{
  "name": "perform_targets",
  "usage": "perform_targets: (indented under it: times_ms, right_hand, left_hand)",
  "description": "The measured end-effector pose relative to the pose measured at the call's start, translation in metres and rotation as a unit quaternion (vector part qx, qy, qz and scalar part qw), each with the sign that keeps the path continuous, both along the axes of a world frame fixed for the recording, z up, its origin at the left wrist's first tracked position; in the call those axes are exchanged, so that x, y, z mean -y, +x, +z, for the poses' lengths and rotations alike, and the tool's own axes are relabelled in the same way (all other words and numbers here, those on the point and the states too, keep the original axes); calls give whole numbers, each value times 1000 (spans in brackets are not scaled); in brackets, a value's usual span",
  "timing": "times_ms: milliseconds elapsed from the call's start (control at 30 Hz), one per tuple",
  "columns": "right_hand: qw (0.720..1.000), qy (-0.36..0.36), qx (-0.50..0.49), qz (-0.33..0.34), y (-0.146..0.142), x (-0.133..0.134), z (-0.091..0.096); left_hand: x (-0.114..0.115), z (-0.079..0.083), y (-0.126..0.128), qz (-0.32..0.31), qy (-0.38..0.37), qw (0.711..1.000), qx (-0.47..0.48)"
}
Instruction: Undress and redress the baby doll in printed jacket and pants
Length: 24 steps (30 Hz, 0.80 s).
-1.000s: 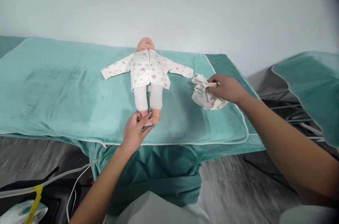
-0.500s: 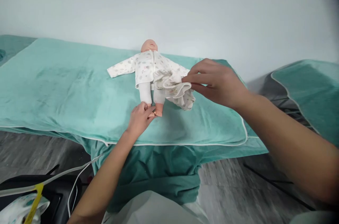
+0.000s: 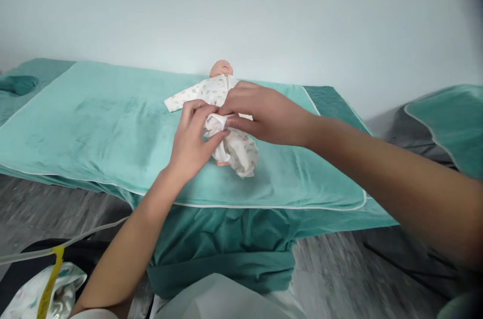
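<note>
A baby doll (image 3: 222, 68) lies on its back on a green padded sheet (image 3: 124, 117), head toward the wall. It wears a white printed long-sleeved top (image 3: 211, 90). Over its legs, a bunched white printed baby garment (image 3: 241, 150) is gathered between my hands. My left hand (image 3: 194, 135) grips the garment's folded edge from the left, thumb below and fingers above. From the right, my right hand (image 3: 256, 110) pinches the same edge. A bit of the doll's foot (image 3: 222, 163) shows under the cloth; most of both legs is hidden.
A white wall (image 3: 241, 17) rises behind the table. Another green-covered surface (image 3: 449, 117) stands at the right. At the lower left are a pale tube (image 3: 94, 231) with a yellow tag (image 3: 51, 281) and a printed cloth bundle (image 3: 28, 291) on something black.
My left hand has left the doll's feet and taken hold of the garment. My right hand has brought the garment leftward, over the doll's legs. The view has shifted slightly.
</note>
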State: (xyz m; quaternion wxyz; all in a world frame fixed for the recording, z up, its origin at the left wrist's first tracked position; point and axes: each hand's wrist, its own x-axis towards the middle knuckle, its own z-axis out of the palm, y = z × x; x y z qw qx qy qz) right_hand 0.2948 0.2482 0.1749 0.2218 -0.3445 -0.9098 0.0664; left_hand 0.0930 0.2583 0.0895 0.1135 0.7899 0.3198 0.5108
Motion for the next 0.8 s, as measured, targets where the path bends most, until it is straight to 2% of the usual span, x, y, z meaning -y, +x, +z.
perform_targets:
  times_ms: [200, 367, 533, 667, 800]
  right_hand:
    - [991, -110, -28, -65, -9, 4, 32]
    - [991, -110, -6, -81, 8, 3, 42]
    - [983, -76, -66, -154, 10, 11, 52]
    - [976, -14, -132, -175, 0, 14, 53]
    - [958, 19, -198, -205, -2, 12, 51]
  left_hand:
    - [-8, 34, -21, 0, 7, 1000, 10]
    - [-23, 56, -47, 25, 38, 998, -48]
    - [-46, 66, -61, 32, 49, 993, -101]
    - [-47, 69, -48, -11, 21, 991, -132]
    - [-27, 83, -37, -127, -68, 983, -118]
